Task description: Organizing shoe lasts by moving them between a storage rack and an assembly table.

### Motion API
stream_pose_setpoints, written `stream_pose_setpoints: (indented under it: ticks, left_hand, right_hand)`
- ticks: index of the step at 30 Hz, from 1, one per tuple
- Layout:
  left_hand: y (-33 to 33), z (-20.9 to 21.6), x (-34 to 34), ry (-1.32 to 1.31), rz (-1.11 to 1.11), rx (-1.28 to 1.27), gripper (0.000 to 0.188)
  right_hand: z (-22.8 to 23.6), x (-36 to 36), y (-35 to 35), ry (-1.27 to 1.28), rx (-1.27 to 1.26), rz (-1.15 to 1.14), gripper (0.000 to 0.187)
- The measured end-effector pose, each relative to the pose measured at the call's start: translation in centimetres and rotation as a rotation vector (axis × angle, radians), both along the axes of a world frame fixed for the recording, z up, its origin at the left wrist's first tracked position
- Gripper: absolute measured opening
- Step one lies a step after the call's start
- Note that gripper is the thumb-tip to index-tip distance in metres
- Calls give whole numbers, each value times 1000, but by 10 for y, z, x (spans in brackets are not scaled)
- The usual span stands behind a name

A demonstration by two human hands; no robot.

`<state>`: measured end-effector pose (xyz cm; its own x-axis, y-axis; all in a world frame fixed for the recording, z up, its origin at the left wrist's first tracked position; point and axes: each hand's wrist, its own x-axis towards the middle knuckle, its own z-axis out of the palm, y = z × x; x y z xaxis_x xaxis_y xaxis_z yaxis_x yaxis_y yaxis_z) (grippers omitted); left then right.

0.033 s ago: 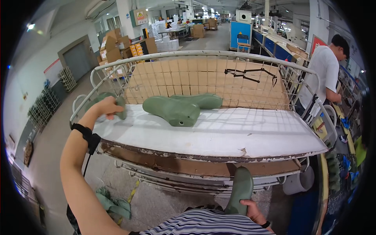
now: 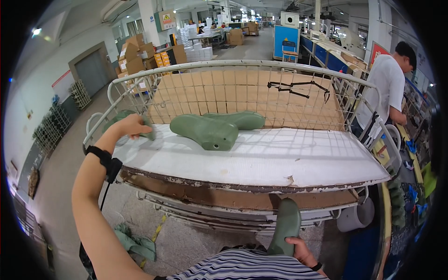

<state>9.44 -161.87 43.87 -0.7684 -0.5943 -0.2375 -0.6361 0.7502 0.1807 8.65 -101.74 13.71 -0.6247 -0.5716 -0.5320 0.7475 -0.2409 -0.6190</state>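
Note:
At the left end of the cart's white top, my left hand (image 2: 131, 126) reaches over a green shoe last (image 2: 148, 135). Its fingers are stretched out, and part of the last is hidden beneath them. More green surface shows behind the wrist. Two other green lasts lie close together at mid-cart: the nearer shoe last (image 2: 205, 130) has a round hole facing me, and the farther shoe last (image 2: 249, 120) is partly behind it. Low in front of my body, my right hand (image 2: 302, 252) is closed around another green shoe last (image 2: 286, 226), held upright.
The wire-mesh cart (image 2: 224, 65) has a cardboard backing and a worn front edge, with a lower shelf (image 2: 233, 198) beneath. A person in a white shirt (image 2: 385, 84) works at the right. A grey bin (image 2: 357, 217) stands under the cart's right end; green cloth (image 2: 135, 242) lies on the floor.
My left hand's fingers have loosened and straightened, and the last beside them has tipped lower onto the cart. The right hand and its last have stayed put.

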Motion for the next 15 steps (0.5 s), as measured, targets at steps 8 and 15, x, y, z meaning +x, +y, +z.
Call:
stream_pose_setpoints:
  ticks: [8,15]
  left_hand:
    - [-68,-40,-60,-43,-552,-449,73]
    - [-64,-31,-101,-455,-376,-312,89]
  right_hand:
    - [20,12,-10,14,71,58,67]
    - [-11,34,31,-62,75,-139,66]
